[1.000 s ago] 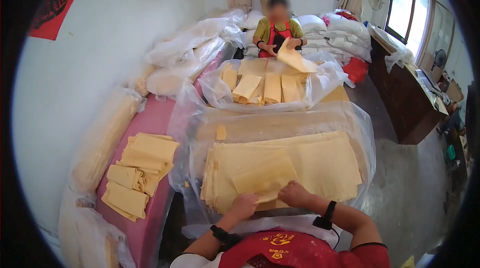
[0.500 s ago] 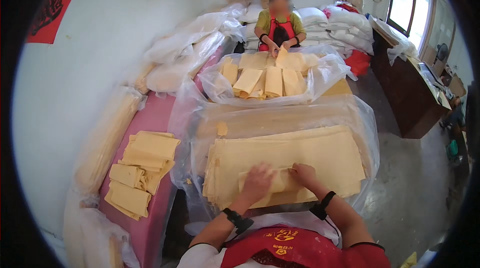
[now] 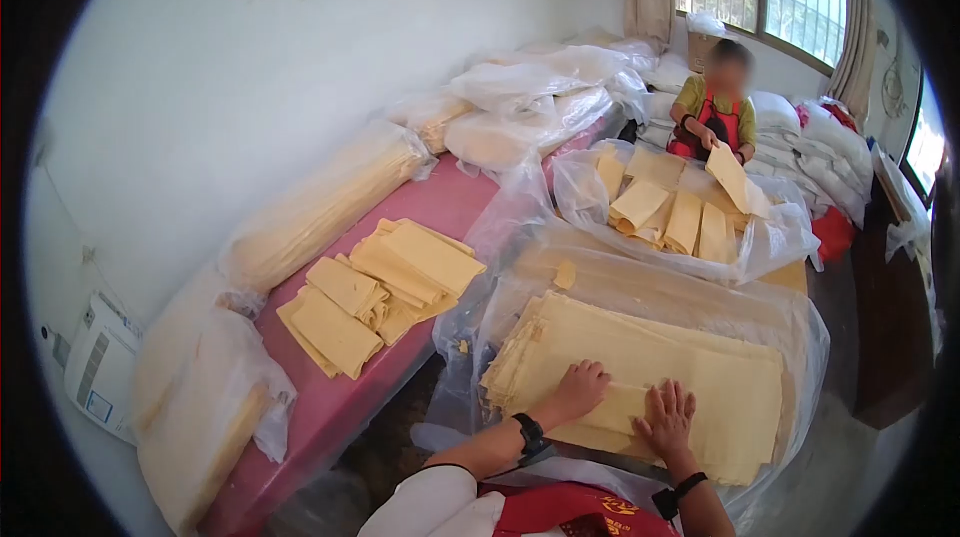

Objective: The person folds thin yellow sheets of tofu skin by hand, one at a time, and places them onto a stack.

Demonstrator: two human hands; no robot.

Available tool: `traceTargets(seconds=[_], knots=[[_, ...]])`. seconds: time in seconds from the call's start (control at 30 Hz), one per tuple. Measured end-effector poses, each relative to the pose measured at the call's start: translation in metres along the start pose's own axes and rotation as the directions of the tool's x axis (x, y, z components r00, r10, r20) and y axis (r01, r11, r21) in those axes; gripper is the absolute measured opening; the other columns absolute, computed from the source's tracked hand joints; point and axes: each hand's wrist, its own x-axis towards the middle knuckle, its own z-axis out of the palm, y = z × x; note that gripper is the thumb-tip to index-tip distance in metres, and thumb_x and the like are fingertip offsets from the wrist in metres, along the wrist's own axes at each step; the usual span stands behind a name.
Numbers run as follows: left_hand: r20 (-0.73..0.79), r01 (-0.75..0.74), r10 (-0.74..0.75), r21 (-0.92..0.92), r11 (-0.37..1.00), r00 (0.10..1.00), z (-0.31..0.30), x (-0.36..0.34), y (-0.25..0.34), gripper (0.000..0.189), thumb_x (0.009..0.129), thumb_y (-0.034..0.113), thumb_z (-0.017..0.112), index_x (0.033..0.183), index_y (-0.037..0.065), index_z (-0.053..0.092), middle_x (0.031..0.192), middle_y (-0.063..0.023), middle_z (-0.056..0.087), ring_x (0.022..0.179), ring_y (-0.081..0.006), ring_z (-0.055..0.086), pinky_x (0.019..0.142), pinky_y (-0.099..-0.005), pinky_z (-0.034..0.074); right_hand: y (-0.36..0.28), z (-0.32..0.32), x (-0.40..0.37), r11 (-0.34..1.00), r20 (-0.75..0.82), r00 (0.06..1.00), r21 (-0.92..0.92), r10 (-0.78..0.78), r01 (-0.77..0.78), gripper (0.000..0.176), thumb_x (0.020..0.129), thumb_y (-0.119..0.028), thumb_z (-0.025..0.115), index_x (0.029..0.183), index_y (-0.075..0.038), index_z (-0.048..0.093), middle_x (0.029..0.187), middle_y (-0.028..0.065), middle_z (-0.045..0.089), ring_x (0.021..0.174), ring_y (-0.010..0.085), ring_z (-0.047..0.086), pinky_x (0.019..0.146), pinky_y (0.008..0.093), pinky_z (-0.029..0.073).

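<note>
A stack of broad pale-yellow sheets (image 3: 700, 362), resembling tofu skin, lies in front of me on clear plastic. Along its near side is a narrow folded yellow sheet (image 3: 624, 400). My left hand (image 3: 580, 390) rests on the left end of this fold, palm down, its fingers a little bent and pointing away from me. At the other end, my right hand (image 3: 667, 419) lies flat with its fingers spread. Both hands press from above and grasp nothing that I can see.
Several folded sheets (image 3: 345, 297) lie on a pink surface (image 3: 290, 382) at left, beside plastic-wrapped bundles (image 3: 330, 207). Across from me, a co-worker (image 3: 715, 117) holds up a sheet (image 3: 735, 177) over a plastic-lined pile of folded pieces (image 3: 685, 222). White sacks (image 3: 800, 142) stand behind.
The view has swung left. My right hand has gone from gripping the folded sheet's edge to lying flat with spread fingers. The co-worker's sheet is now raised.
</note>
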Motion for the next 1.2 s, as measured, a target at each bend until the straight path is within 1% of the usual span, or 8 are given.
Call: traceTargets(seconds=[0.13, 0.33, 0.47, 0.57, 0.73, 0.8, 0.9, 1.2], knots=[[0.346, 0.063, -0.012, -0.138, 0.988, 0.938, 0.021, 0.022, -0.032, 0.026, 0.08, 0.03, 0.063, 0.094, 0.008, 0.061, 0.107, -0.0112, 0.062, 0.103, -0.029, 0.059, 0.079, -0.045, 0.049, -0.005, -0.004, 0.002, 1.0, 0.015, 1.0, -0.002, -0.025, 0.025, 0.07, 0.081, -0.056, 0.057, 0.134, -0.012, 0.048, 0.145, 0.0186, 0.035, 0.139, 0.0374, 0.025, 0.113, 0.0554, 0.012], [-0.246, 0.014, -0.212, -0.623, 0.782, 0.946, -0.02, -0.028, -0.086, 0.029, 0.085, 0.03, 0.062, 0.099, 0.005, 0.062, 0.1, -0.0122, 0.065, 0.099, -0.0309, 0.061, 0.081, -0.0429, 0.049, 0.027, 0.023, -0.016, 0.963, -0.065, 0.968, 0.136, 0.243, -0.233, 0.059, 0.078, -0.036, 0.067, 0.128, -0.01, 0.051, 0.142, 0.018, 0.039, 0.137, 0.037, 0.029, 0.11, 0.0543, 0.02], [-0.22, 0.305, -0.787, -0.836, 0.457, 0.577, -0.087, -0.057, -0.179, 0.027, 0.088, 0.021, 0.063, 0.107, 0.002, 0.06, 0.097, -0.0096, 0.063, 0.086, -0.0227, 0.06, 0.077, -0.0365, 0.048, 0.02, 0.013, -0.025, 0.982, -0.049, 0.985, 0.099, 0.168, -0.162, 0.055, 0.075, -0.028, 0.068, 0.125, -0.01, 0.053, 0.141, 0.0166, 0.041, 0.135, 0.0362, 0.032, 0.109, 0.0531, 0.022], [-0.267, -0.26, -0.933, -0.944, 0.203, 0.242, -0.119, -0.061, -0.185, 0.022, 0.087, 0.019, 0.064, 0.1, 0.002, 0.06, 0.083, -0.0019, 0.06, 0.079, -0.016, 0.059, 0.069, -0.0289, 0.047, 0.007, 0.011, -0.017, 0.988, -0.036, 0.992, 0.105, 0.121, -0.117, 0.053, 0.075, -0.025, 0.067, 0.124, -0.011, 0.053, 0.14, 0.0159, 0.042, 0.135, 0.0355, 0.032, 0.109, 0.0526, 0.022], [0.117, 0.243, -0.76, -0.969, 0.055, 0.639, -0.024, -0.083, -0.156, 0.023, 0.083, 0.018, 0.067, 0.098, 0.003, 0.061, 0.083, -0.0027, 0.06, 0.076, -0.0163, 0.057, 0.067, -0.0275, 0.047, -0.032, 0.023, -0.012, 0.982, 0.043, 0.997, 0.176, 0.068, -0.075, 0.054, 0.075, -0.024, 0.065, 0.127, -0.013, 0.052, 0.141, 0.0161, 0.04, 0.136, 0.0342, 0.031, 0.11, 0.0518, 0.021], [0.036, 0.473, -0.553, -0.567, 0.674, 0.832, 0.04, -0.084, -0.138, 0.025, 0.077, 0.019, 0.069, 0.095, 0.002, 0.062, 0.082, -0.0077, 0.061, 0.075, -0.022, 0.058, 0.067, -0.033, 0.049, -0.05, 0.014, -0.016, 0.99, -0.015, 0.996, 0.109, -0.084, 0.085, 0.055, 0.075, -0.026, 0.067, 0.127, -0.014, 0.052, 0.139, 0.0174, 0.041, 0.134, 0.0339, 0.035, 0.11, 0.0514, 0.022], [-0.418, 0.416, -0.516, -0.311, 0.855, 0.748, 0.048, -0.079, -0.094, 0.032, 0.07, 0.022, 0.073, 0.094, 0.003, 0.064, 0.083, -0.0121, 0.062, 0.079, -0.0279, 0.06, 0.07, -0.0387, 0.05, -0.054, -0.002, -0.015, 0.986, 0.015, 0.995, 0.137, -0.099, 0.096, 0.057, 0.077, -0.026, 0.064, 0.131, -0.015, 0.049, 0.142, 0.0173, 0.038, 0.135, 0.0335, 0.033, 0.11, 0.0514, 0.022], [0.07, 0.608, -0.634, -0.379, 0.697, 0.77, 0.009, -0.066, -0.105, 0.032, 0.068, 0.027, 0.073, 0.093, 0.008, 0.068, 0.087, -0.0115, 0.065, 0.083, -0.0279, 0.064, 0.072, -0.0402, 0.051, -0.061, 0.016, -0.02, 0.991, -0.013, 0.997, 0.109, -0.081, 0.082, 0.061, 0.077, -0.027, 0.063, 0.135, -0.016, 0.047, 0.144, 0.0169, 0.036, 0.136, 0.0324, 0.031, 0.109, 0.0533, 0.021]])
